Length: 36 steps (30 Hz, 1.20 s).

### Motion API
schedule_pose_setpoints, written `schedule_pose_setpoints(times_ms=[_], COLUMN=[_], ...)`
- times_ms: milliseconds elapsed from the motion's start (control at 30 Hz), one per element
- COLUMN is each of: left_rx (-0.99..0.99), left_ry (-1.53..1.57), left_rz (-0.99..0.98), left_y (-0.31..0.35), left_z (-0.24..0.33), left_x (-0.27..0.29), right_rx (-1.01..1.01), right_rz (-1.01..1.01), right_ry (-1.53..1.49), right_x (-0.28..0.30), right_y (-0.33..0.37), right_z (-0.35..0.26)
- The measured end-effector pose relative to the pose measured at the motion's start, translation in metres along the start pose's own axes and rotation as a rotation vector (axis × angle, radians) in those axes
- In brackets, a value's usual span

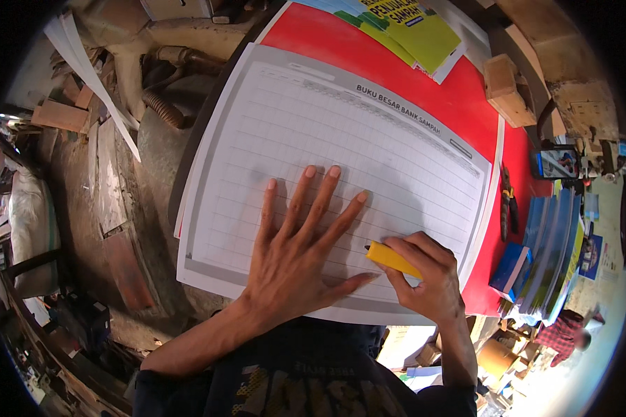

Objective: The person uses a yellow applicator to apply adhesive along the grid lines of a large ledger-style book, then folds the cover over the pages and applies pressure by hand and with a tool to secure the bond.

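Observation:
My left hand [292, 243] lies flat on a large white sheet [396, 167], fingers spread and thumb stretched to the right. The sheet is printed with a ruled table under a grey heading band and covers much of a red tabletop. In my right hand [431, 274] is a chunky yellow tool [393, 259] with a small dark tip; its exact kind is not plain. My fingers are closed around it, and its tip points left, over the lower part of the sheet near my left thumb. Whether the tip touches the paper I cannot tell.
Green and yellow printed booklets [410, 35] lie on the far side of the red tabletop [306, 35]. Yellow-and-black pliers [509, 205] and a stack of blue-edged books [549, 243] are at the right. A wooden block [509, 90] stands far right. A person in a checked shirt [562, 335] is beyond.

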<state>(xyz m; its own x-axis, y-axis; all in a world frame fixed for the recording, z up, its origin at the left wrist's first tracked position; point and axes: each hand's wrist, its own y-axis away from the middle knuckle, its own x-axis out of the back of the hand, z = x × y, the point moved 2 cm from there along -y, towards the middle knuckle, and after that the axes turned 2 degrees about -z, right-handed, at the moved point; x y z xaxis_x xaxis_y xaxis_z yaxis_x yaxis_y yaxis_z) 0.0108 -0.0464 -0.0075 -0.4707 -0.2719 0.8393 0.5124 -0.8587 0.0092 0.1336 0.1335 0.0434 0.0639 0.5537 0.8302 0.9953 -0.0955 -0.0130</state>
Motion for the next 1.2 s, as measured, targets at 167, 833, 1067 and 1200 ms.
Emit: schedule_pose_setpoints(times_ms=[167,833,1067,1200], left_rx=[-0.005,-0.018,-0.011,-0.018], left_ry=[0.036,-0.051,0.013,-0.009], left_rz=[0.005,-0.015,-0.049,-0.037], left_y=[0.001,-0.001,-0.002,0.000], left_z=[-0.002,-0.001,0.004,0.003], left_x=[-0.004,-0.003,0.002,0.000], right_rx=[0.037,0.147,0.338,0.472], right_rz=[-0.033,-0.035,-0.009,-0.015], right_ry=[0.069,0.068,0.322,0.521], right_x=[0.001,-0.010,-0.010,-0.008], right_y=[0.000,0.004,0.015,0.017], right_z=[0.001,0.016,0.013,0.016])
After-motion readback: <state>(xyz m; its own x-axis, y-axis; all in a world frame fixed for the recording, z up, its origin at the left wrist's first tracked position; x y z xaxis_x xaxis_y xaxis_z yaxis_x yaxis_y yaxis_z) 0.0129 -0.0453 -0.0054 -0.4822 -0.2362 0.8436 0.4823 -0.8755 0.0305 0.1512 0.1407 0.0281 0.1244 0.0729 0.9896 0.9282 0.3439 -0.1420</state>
